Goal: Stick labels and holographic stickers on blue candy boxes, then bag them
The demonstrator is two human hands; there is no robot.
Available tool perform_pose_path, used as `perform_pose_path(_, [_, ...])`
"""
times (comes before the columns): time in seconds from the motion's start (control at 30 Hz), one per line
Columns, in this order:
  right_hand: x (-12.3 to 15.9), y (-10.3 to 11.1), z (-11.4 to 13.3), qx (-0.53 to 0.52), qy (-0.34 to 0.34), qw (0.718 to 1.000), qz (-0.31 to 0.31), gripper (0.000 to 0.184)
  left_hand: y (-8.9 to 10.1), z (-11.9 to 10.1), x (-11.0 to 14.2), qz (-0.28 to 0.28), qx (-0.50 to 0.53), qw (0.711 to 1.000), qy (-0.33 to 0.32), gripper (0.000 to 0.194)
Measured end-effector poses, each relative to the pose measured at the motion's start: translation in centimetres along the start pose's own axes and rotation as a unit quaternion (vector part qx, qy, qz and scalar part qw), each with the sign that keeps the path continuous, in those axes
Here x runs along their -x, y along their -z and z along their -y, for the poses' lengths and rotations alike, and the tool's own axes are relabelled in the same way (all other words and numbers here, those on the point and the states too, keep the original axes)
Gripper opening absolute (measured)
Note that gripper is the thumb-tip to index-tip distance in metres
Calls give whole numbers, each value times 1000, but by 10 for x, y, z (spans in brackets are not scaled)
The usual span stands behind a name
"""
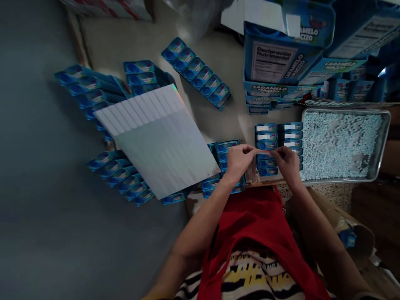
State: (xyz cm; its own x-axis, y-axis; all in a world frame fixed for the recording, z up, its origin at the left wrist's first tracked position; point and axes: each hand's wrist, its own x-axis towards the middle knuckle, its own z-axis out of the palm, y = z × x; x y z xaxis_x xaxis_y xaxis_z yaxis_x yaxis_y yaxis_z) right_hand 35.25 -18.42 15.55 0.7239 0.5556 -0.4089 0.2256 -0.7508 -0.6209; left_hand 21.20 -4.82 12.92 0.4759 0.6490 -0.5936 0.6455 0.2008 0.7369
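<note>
A thin, pale sticker strip (264, 152) is stretched between my two hands. My left hand (238, 161) pinches its left end with thumb and fingertips, and my right hand (288, 163) pinches the other end. Right below lies a column of small blue candy boxes (268, 171); its two farthest boxes carry white strips. Beside it, a second blue column (292, 127) also bears white strips and is partly covered by my right hand. Left of my hands, a large shiny sheet of strip stickers (162, 141) rests on more blue boxes.
A metal tray (343, 181) of small pale-blue candies stands at the right. Large blue cartons (275, 62) are stacked at the back right. A slanted row of blue boxes (196, 73) lies on the table (125, 39), with more rows at the left edge (90, 98).
</note>
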Motion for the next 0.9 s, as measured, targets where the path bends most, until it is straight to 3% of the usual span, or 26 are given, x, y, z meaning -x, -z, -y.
perform_pose_path(0.1, [-13, -10, -3, 124, 60, 990, -39, 28, -8, -3, 0, -57, -129, 989, -43, 15])
perform_pose_path(0.23, [-25, -21, -3, 189, 90, 977, -43, 24, -11, -7, -4, -101, -227, 967, -49, 18])
perform_pose_path(0.63, [-36, -30, -3, 204, 70, 976, -32, 20, -16, -8, -9, -87, -265, 959, -50, 16])
perform_pose_path(0.73, [-41, -30, -6, 177, 44, 982, -57, 14, -21, -7, -11, -75, -263, 961, -49, 16])
perform_pose_path(0.8, [-45, -28, -7, 165, 15, 984, -70, 21, -26, -5, -11, -74, -262, 961, -45, 21])
perform_pose_path(0.9, [-48, -24, -4, 172, 0, 984, -46, 22, -38, 1, -12, -78, -267, 960, -41, 30])
